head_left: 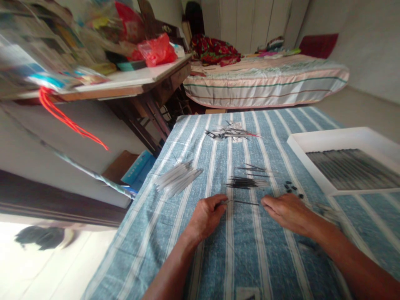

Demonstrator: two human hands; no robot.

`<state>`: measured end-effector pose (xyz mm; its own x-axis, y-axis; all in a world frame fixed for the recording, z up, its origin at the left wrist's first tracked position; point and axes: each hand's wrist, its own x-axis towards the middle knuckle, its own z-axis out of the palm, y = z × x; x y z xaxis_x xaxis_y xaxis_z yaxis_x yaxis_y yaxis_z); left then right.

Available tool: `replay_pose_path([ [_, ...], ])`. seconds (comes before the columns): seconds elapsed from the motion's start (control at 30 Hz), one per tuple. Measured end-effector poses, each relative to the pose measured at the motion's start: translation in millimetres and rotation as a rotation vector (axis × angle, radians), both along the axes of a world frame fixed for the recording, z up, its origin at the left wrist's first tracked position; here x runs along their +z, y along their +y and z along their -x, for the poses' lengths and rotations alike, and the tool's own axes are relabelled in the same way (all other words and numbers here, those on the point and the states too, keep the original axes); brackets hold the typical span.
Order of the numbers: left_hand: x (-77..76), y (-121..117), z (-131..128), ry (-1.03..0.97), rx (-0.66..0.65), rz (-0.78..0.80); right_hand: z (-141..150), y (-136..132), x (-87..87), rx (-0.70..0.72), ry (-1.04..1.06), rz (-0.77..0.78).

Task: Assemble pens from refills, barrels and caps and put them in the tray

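My left hand [210, 214] is closed, its thumb and forefinger pinching one end of a thin dark pen refill [245, 203]. The other end meets the closed fingertips of my right hand [285, 211], so the refill lies level between both hands, just above the cloth. Beyond it is a bundle of black refills [245, 182], with a few loose refills [252, 168] behind. A stack of clear pen barrels [177, 178] lies to the left. Several small black caps [290, 187] are scattered beyond my right hand.
A white box [331, 132] holding rows of dark pens [350, 166] stands at the right. A pile of thin parts [231, 132] sits near the far edge of the striped cloth [150, 250]. A cluttered desk [125, 81] is at left, and a bed [265, 85] stands behind.
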<state>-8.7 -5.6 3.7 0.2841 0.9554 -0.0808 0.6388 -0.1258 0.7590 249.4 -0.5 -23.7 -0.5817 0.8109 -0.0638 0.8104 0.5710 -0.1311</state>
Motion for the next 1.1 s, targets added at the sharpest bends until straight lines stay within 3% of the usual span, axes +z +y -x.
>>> replay_pose_path([
  [0.43, 15.9, -3, 0, -0.092, -0.236, 0.169, 11, -6, 18.5, 0.112, 0.044, -0.074],
  [0.7, 12.9, -3, -15, -0.223, -0.202, 0.286, 45, -29, 31.7, 0.162, 0.283, -0.165],
  [0.83, 9.2, -6, -11, -0.477, -0.005, 0.324, 14, -14, 38.0, 0.005, 0.285, -0.168],
  [0.93, 11.5, -10, -8, -0.615, 0.100, 0.325, -27, 3, 44.5, -0.297, 0.134, -0.016],
  [1.0, 14.7, -13, -8, -0.667, 0.127, 0.329, -52, 11, 47.8, -0.456, -0.010, 0.095],
  [1.1, 17.4, -15, -11, -0.711, 0.114, 0.350, -73, 15, 47.9, -0.530, -0.118, 0.228],
])
